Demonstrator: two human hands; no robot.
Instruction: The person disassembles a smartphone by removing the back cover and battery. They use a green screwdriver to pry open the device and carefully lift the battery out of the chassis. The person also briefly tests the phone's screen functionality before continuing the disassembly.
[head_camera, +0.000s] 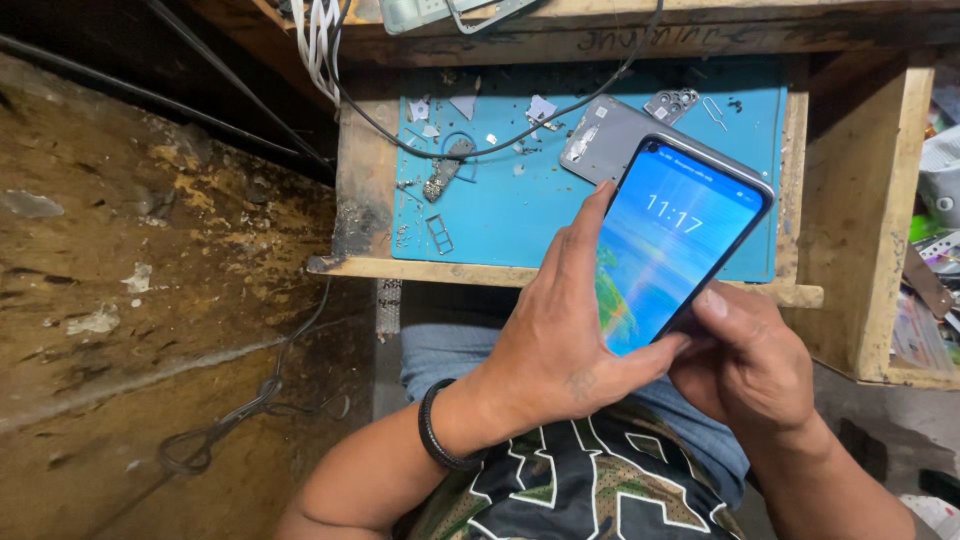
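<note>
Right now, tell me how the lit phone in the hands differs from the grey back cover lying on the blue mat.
The lit phone is held above the bench by both hands; the grey back cover lies flat on the blue mat. The phone shows a glowing blue screen; the cover is dull grey and dark. The phone partly hides the cover. Both are flat, rounded rectangles.

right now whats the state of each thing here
smartphone: screen lit, held tilted above the mat
left hand: grips the phone's left edge, index finger along its side
right hand: grips the phone's lower corner, thumb on its edge
grey back cover: off, lying on the mat
blue mat: flat on the bench, littered with small parts
black cable: slack, draped across the mat
</note>
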